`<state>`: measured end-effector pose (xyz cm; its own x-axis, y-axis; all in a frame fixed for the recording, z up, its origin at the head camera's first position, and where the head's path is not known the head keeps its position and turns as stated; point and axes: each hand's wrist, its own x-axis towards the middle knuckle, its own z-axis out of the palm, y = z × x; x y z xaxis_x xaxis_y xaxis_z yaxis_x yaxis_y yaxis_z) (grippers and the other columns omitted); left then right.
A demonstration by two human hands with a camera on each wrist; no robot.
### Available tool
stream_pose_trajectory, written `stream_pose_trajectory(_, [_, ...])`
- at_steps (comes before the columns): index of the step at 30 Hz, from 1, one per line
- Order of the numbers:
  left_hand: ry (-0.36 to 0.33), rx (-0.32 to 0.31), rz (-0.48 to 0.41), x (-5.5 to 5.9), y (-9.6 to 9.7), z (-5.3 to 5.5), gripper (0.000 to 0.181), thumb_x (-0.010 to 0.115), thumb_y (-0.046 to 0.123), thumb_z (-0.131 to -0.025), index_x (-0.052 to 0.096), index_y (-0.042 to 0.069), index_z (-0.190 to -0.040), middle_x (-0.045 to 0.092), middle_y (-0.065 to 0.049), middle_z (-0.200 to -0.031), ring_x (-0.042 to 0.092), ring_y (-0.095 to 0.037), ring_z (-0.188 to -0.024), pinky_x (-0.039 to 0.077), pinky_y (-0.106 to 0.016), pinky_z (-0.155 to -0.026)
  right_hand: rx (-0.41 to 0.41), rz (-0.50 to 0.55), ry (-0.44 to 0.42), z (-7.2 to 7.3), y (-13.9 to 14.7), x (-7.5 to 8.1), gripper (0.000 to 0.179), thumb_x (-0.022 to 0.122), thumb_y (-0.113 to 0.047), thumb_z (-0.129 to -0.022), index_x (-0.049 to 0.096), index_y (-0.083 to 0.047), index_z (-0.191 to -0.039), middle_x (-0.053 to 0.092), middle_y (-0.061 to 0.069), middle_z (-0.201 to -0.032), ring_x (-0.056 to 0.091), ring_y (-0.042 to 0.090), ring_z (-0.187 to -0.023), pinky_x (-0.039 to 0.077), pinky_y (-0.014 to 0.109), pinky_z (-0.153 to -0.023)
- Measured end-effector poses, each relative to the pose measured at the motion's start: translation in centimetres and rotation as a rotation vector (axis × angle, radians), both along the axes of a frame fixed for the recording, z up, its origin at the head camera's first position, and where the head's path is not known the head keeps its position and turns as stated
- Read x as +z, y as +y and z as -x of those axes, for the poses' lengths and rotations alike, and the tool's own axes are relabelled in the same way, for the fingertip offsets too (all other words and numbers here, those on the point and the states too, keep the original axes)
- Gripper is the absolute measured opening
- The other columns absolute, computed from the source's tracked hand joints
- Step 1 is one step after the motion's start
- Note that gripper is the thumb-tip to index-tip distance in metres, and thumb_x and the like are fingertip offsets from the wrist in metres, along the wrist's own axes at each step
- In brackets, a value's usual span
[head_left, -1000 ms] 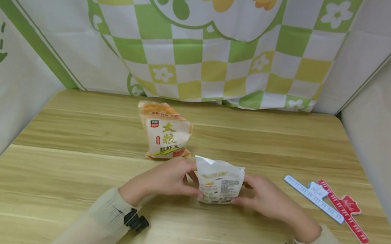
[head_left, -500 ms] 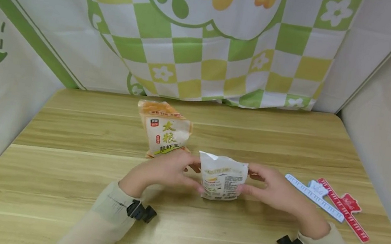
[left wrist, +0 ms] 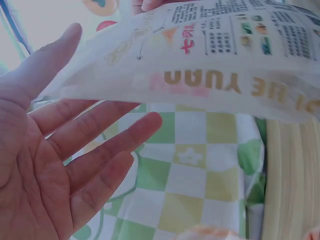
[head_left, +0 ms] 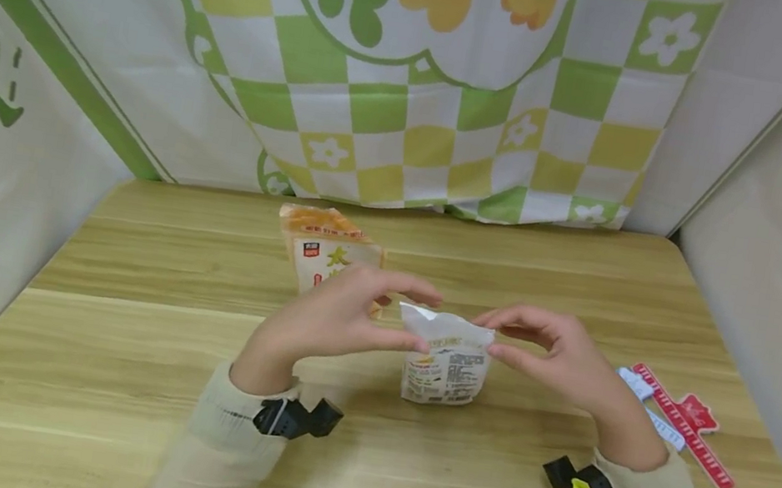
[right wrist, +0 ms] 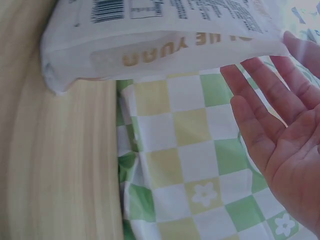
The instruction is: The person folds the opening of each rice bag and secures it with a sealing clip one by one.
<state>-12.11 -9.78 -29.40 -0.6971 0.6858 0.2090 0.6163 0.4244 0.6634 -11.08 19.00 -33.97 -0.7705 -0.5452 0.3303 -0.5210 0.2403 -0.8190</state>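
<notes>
A small white food packet (head_left: 448, 371) stands upright on the table, its printed back facing me and its top edge spread wide. My left hand (head_left: 339, 312) is at its upper left, fingers extended behind the top edge and thumb overlapping the front. At the upper right corner is my right hand (head_left: 564, 354), thumb tip beside the packet's edge and fingers reaching behind it. Both wrist views show straight, spread fingers: the left thumb (left wrist: 67, 42) is raised, and the right fingers (right wrist: 272, 90) lie past the packet's edge. Gold lettering runs along the packet (right wrist: 165, 50).
Behind my left hand stands an orange-and-cream rice bag (head_left: 317, 254), partly covered by that hand. To the right, a red ruler-shaped clip (head_left: 694, 420) lies across a light blue one (head_left: 631, 383), partly hidden by my right arm. A checkered cloth (head_left: 435, 149) hangs behind the wooden table (head_left: 114, 371).
Both hands have left the packet's lower sides and risen to its top edge, fingers straightening. The packet has shifted slightly right and away from me over the second.
</notes>
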Motion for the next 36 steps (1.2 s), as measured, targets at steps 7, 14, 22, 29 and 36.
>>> stream_pose_trajectory(7, [0.021, -0.035, -0.111, 0.1, 1.0, -0.1, 0.025, 0.077, 0.018, -0.087, 0.073, 0.010, -0.110, 0.076, 0.001, -0.105, 0.070, -0.006, -0.096, 0.055, -0.027, -0.073, 0.055, 0.046, 0.052, 0.3, -0.8, 0.1, 0.011, 0.068, 0.003, -0.090, 0.070, -0.005, -0.097, 0.071, 0.003, -0.098, 0.068, 0.009, -0.095, 0.056, 0.027, -0.088])
stream_pose_trajectory(14, [0.008, 0.037, -0.169, 0.7, 1.4, -0.2, 0.009, 0.073, 0.012, -0.089, 0.077, 0.012, -0.098, 0.077, 0.002, -0.094, 0.068, -0.004, -0.087, 0.050, -0.024, -0.062, 0.062, 0.052, 0.064, 0.6, -0.9, 0.3, 0.001, 0.068, -0.004, -0.092, 0.067, -0.003, -0.094, 0.072, 0.006, -0.095, 0.068, 0.012, -0.091, 0.057, 0.025, -0.084])
stream_pose_trajectory(22, [0.011, 0.111, -0.186, 1.0, 1.5, -0.1, 0.010, 0.070, 0.009, -0.089, 0.077, 0.014, -0.093, 0.076, 0.004, -0.091, 0.067, -0.005, -0.088, 0.045, -0.023, -0.058, 0.017, 0.046, 0.115, 0.7, -1.1, 0.4, 0.004, 0.066, 0.002, -0.092, 0.065, 0.000, -0.089, 0.072, 0.008, -0.091, 0.067, 0.005, -0.088, 0.056, 0.022, -0.082])
stream_pose_trajectory(29, [0.026, 0.122, -0.232, 0.8, 2.0, 0.2, 0.010, 0.068, 0.005, -0.089, 0.077, 0.010, -0.092, 0.076, 0.001, -0.090, 0.069, -0.008, -0.088, 0.054, -0.023, -0.073, -0.065, 0.006, 0.231, 0.6, -1.5, 0.3, 0.022, 0.067, 0.014, -0.085, 0.063, -0.008, -0.084, 0.068, 0.006, -0.083, 0.065, 0.003, -0.084, 0.055, 0.019, -0.079])
stream_pose_trajectory(36, [0.039, 0.157, -0.236, 0.6, 2.0, 0.2, 0.011, 0.068, 0.004, -0.088, 0.076, 0.010, -0.091, 0.076, 0.001, -0.090, 0.067, -0.007, -0.084, 0.053, -0.025, -0.076, -0.108, 0.006, 0.318, 0.4, -2.1, 0.2, 0.029, 0.069, 0.022, -0.075, 0.060, -0.004, -0.084, 0.068, 0.004, -0.083, 0.063, 0.002, -0.082, 0.055, 0.018, -0.077])
